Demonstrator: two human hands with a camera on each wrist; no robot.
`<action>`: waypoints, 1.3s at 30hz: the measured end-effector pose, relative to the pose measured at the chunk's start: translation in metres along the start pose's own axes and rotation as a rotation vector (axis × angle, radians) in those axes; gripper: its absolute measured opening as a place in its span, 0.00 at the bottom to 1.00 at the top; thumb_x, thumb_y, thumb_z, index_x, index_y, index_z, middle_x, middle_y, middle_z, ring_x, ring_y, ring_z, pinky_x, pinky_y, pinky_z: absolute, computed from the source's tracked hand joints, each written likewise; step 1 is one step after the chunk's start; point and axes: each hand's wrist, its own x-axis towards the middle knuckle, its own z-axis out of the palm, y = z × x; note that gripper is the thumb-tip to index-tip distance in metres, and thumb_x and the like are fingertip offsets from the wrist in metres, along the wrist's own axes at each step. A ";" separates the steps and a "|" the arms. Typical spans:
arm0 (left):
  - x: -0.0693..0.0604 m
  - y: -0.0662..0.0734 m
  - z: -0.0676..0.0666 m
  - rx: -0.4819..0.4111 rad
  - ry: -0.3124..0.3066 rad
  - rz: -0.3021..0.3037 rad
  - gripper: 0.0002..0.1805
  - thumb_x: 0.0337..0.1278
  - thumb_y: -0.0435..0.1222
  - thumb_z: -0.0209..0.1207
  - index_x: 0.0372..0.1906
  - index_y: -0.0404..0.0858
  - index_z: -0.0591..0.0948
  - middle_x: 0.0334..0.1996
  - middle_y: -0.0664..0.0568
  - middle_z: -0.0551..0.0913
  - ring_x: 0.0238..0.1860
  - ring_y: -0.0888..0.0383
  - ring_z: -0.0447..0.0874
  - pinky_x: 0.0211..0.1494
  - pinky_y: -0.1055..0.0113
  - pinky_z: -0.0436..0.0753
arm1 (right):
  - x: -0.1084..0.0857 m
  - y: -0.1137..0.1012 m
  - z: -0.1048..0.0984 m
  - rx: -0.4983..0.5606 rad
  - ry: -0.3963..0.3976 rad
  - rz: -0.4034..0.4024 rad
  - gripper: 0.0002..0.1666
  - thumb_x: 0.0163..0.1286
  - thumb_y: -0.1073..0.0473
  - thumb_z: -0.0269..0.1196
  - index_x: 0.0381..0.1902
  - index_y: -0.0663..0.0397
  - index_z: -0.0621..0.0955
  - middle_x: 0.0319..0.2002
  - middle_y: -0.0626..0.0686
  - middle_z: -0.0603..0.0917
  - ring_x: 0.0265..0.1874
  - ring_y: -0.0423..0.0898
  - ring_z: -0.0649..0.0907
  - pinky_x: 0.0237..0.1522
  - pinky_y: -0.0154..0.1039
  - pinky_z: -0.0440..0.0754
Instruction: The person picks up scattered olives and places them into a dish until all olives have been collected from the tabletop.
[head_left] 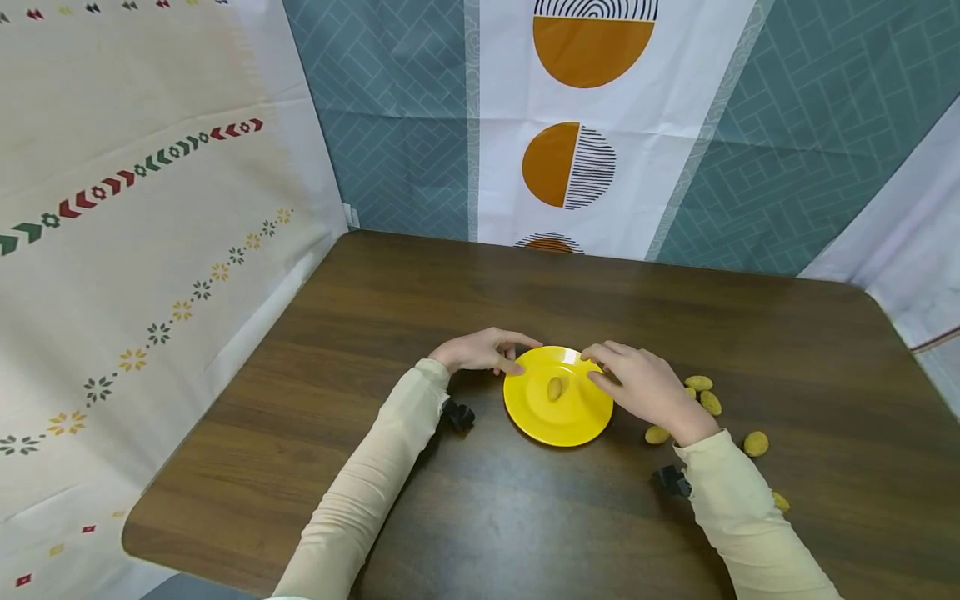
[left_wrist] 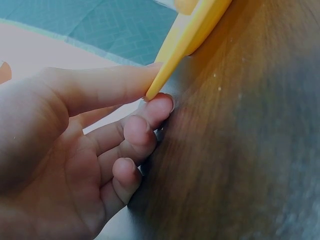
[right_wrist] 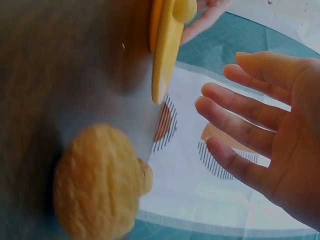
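Note:
A round yellow plate [head_left: 551, 427] lies on the table, with a single small yellow oval piece [head_left: 555, 388] near its middle. My left hand [head_left: 480, 350] pinches the plate's left rim; the left wrist view shows the thumb on top of the edge [left_wrist: 172, 55] and fingertips under it. Over the plate's right side hovers my right hand [head_left: 637, 379], its fingers spread and holding nothing, apart from the plate in the right wrist view. A similar oval piece [right_wrist: 97, 185] looks wrinkled and tan up close there; I cannot tell its kind.
Several more oval pieces [head_left: 756, 443] lie scattered on the brown wooden table [head_left: 360, 300] around and beyond my right wrist, some partly hidden by the arm. Patterned cloths [head_left: 405, 167] hang behind the table and at its sides.

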 end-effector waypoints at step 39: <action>-0.002 0.004 0.001 0.003 0.016 -0.017 0.29 0.60 0.41 0.62 0.67 0.56 0.72 0.28 0.51 0.73 0.25 0.57 0.70 0.35 0.69 0.75 | -0.030 0.080 -0.032 0.080 -0.436 0.309 0.18 0.63 0.67 0.64 0.48 0.64 0.72 0.46 0.69 0.69 0.37 0.56 0.74 0.36 0.45 0.75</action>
